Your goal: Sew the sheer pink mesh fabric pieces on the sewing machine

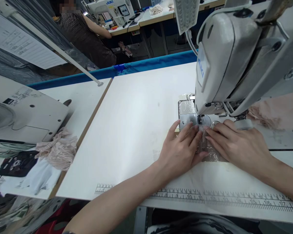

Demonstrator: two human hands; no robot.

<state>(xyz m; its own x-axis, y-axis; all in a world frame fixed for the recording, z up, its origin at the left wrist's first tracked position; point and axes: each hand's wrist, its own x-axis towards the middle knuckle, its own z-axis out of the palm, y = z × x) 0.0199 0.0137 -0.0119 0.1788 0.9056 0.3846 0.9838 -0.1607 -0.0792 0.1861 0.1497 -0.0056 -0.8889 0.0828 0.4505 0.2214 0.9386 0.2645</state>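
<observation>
In the head view, my left hand [182, 146] lies with its fingers stretched and apart, left of the sewing machine's presser foot [199, 119]. Its fingertips reach the metal needle plate [188, 119], and its thumb points toward my other hand. My right hand [239, 141] rests on the other side, its fingers drawn together close to the foot. What its fingertips grip is too small and covered to make out. Between both hands, shiny clear film [213, 152] covers the machine bed. The white sewing machine head [217, 61] stands over the fingers.
Pale pink fabric [275, 112] lies right of the machine. A printed ruler [192, 196] runs along the table's front edge. At left are another machine [21, 110] and a heap of beige strips [61, 149]. Beyond the blue cloth edge [156, 61] sits a person [85, 35].
</observation>
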